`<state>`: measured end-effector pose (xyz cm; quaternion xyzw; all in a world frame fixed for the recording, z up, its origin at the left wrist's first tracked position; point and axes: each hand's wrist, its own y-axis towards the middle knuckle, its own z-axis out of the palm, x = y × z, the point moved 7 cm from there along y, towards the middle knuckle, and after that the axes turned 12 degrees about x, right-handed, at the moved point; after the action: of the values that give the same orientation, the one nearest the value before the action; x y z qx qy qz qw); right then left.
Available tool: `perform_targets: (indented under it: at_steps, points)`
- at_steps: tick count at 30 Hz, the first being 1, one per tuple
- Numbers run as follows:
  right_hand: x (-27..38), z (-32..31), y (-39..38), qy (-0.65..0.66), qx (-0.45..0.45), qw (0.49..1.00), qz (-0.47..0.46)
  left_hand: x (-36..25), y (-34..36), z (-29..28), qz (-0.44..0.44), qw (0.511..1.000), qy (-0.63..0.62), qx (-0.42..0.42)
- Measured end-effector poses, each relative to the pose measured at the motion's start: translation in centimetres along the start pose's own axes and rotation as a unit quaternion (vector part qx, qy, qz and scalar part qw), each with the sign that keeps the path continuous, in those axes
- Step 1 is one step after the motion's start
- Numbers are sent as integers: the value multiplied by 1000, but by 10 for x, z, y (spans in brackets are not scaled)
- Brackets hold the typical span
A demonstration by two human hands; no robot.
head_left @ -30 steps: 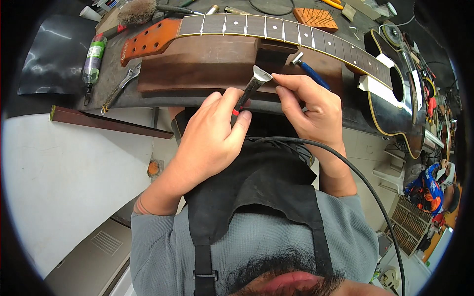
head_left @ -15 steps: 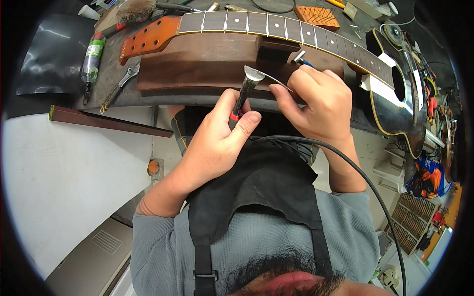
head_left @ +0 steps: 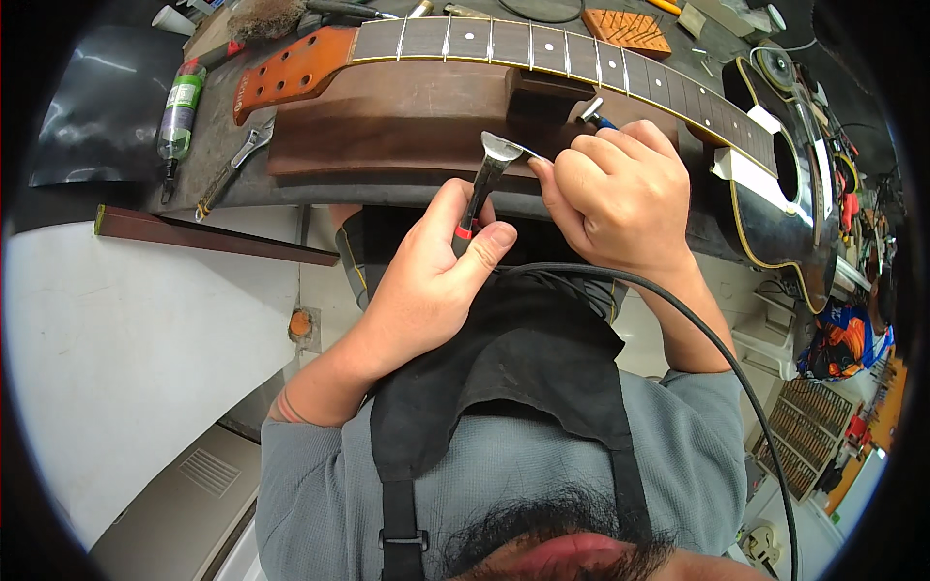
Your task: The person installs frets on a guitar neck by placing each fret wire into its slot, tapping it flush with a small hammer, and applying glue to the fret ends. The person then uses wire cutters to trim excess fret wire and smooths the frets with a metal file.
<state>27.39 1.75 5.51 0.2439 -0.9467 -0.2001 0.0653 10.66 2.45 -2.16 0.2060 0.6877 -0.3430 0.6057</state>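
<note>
My left hand (head_left: pixel 426 266) is closed around end-cutting pliers (head_left: pixel 500 148) with a bright metal head and black and red handles, held upright in front of the bench. Closed beside it, my right hand (head_left: pixel 620 194) pinches a thin, curved metal strip like fret wire (head_left: pixel 530 151). The strip's left end reaches the pliers' head; whether the jaws bite it, I cannot tell. Its other end is hidden in my fingers. Beyond my hands lies a guitar neck (head_left: pixel 668 89) with an orange-brown headstock (head_left: pixel 291 76). Frets show along its headstock side, while bare slots run toward the body.
A wooden block (head_left: pixel 542 95) props the neck. The black guitar body (head_left: pixel 765 228) lies right. Behind my right hand is a small blue-handled hammer (head_left: pixel 593 111). An adjustable wrench (head_left: pixel 232 174) and green-labelled bottle (head_left: pixel 180 116) lie left. A black cable (head_left: pixel 717 339) crosses my right forearm.
My right hand has turned and drawn closer to the pliers, so less of the wire shows between them. My left hand and the pliers have barely shifted.
</note>
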Motion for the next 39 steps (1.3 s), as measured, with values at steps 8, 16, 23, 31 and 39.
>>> perform_targets:
  at_steps: [8,16,23,31,39]
  points:
    - [-2,1,-2,1,6,1000,-5,-1,-1,1,8,1000,-13,-1]
    - [-29,21,-13,439,-69,891,96,13,0,15,-22,936,-330,119]
    - [-20,19,-7,389,-143,908,-54,4,2,20,-15,913,-365,182]
    - [-4,-11,4,291,-128,941,-114,-19,0,0,-72,955,-178,225]
    - [-21,-14,0,388,-159,908,0,-39,-5,-18,-44,971,-176,154]
